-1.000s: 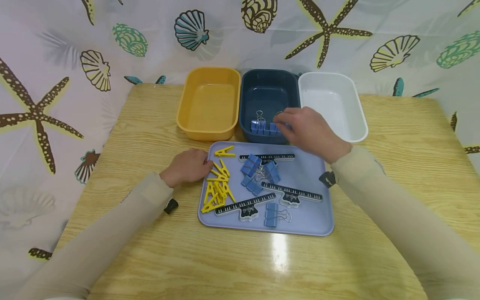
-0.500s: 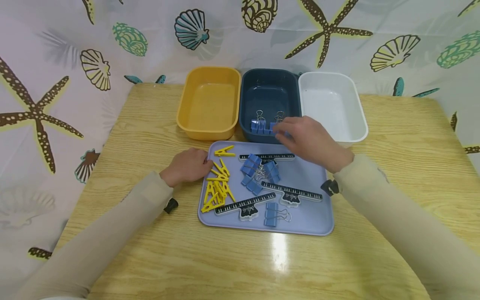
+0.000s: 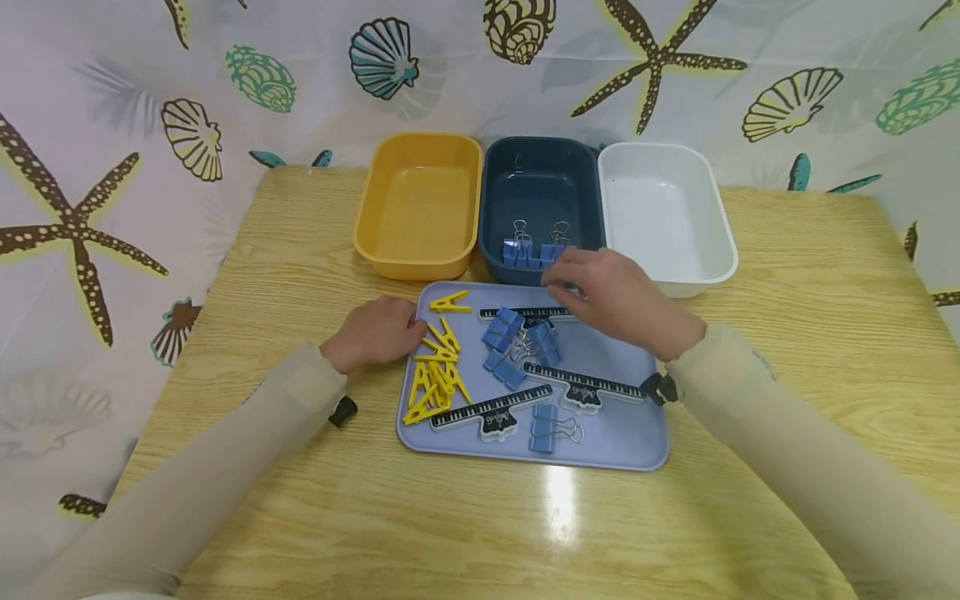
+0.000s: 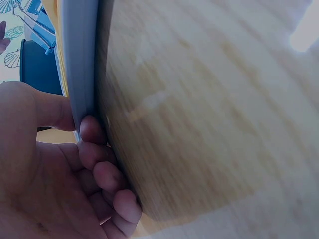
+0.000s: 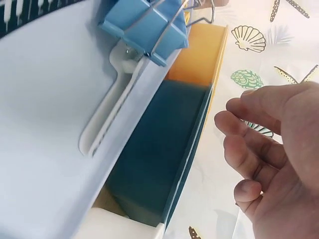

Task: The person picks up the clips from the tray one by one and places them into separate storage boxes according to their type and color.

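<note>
My left hand [image 3: 377, 333] holds the left rim of the lilac tray [image 3: 611, 437]; in the left wrist view the thumb lies on one side of the rim and curled fingers [image 4: 109, 177] on the other. Over the tray's far edge hovers my right hand [image 3: 611, 296], its fingers loosely bent and nothing held, as the right wrist view [image 5: 279, 144] confirms. Several blue binder clips [image 3: 543, 429] lie on the tray, with yellow clothespins [image 3: 427, 400] at left and three piano-keyboard clips [image 3: 491, 414]. Two blue binder clips [image 3: 517, 252] stand in the navy bin [image 3: 540, 196].
Left of the navy bin stands a yellow bin [image 3: 423, 208], and right of it a white bin [image 3: 663, 217]. All three line up behind the tray on the wooden table [image 3: 337, 517]. A shell-patterned cloth [image 3: 465, 83] hangs behind them.
My right hand has drawn back from the navy bin toward the tray, uncovering the second binder clip there. My left hand stays at the tray's rim.
</note>
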A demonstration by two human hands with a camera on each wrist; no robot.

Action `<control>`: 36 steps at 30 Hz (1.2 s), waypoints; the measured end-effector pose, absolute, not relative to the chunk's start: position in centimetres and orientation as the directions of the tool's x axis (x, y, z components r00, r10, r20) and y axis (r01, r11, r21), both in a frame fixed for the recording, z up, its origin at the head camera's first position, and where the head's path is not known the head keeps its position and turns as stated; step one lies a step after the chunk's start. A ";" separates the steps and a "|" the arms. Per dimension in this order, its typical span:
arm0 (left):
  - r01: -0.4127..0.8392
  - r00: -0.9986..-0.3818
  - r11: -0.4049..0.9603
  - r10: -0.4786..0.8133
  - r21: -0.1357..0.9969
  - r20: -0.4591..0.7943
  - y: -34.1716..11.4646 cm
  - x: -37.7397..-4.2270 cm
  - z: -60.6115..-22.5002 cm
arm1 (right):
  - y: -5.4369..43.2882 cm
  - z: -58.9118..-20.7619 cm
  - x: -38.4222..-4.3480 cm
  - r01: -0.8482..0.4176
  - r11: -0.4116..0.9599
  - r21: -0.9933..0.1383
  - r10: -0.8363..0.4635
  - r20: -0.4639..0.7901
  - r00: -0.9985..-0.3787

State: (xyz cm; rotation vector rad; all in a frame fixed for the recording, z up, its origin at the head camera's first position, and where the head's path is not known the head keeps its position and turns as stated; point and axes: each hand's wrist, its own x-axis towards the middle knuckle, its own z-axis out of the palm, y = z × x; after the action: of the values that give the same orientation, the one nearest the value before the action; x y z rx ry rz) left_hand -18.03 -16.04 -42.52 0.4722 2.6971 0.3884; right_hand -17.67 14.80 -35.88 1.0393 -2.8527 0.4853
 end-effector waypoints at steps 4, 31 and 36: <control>0.268 -0.875 0.905 0.372 0.329 -0.311 -16.0 -18.0 -42.5 | 14.8 -36.1 -17.4 -0.655 0.700 -0.285 -0.640 0.159 -0.752; 0.264 -0.871 0.909 0.368 0.323 -0.324 -16.0 -17.9 -42.4 | 13.9 -36.9 -15.7 -0.681 0.619 -0.390 -0.753 -0.050 -0.656; 0.263 -0.873 0.909 0.367 0.323 -0.320 -16.0 -18.0 -42.4 | 13.7 -37.4 -15.6 -0.742 0.550 -0.384 -0.796 0.029 -0.605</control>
State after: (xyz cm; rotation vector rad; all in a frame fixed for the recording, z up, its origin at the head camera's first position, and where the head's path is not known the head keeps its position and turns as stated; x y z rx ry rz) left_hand -17.98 -16.00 -42.40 0.4619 2.6922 0.3823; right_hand -15.56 13.72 -37.38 1.4462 -2.8945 0.5997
